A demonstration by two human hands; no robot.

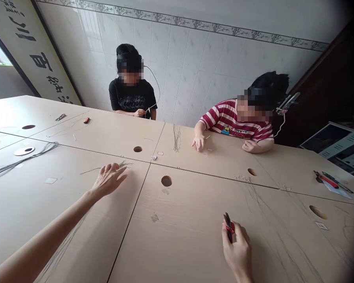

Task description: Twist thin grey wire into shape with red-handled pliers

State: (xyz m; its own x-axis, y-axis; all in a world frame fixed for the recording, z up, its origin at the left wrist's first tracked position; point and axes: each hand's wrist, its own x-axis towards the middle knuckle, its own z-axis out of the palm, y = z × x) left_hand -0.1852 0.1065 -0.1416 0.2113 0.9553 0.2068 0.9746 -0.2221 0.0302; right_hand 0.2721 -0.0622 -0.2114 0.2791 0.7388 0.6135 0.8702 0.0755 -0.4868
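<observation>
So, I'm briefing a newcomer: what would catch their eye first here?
Likely the wearer's own hands: the left hand stretched open toward a small heap of thin wires farther out, the right hand gripping red-handled pliers at the near edge. Next, two people seated across the table, one in a black shirt, one in a striped shirt.

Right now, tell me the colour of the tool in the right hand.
Red and black; the head view shows the tool in the right hand best.

Across the worktop (194,236) sit a person in black (131,98) and one in stripes (233,122); red-handled pliers (327,179) (on paper) far right
</observation>
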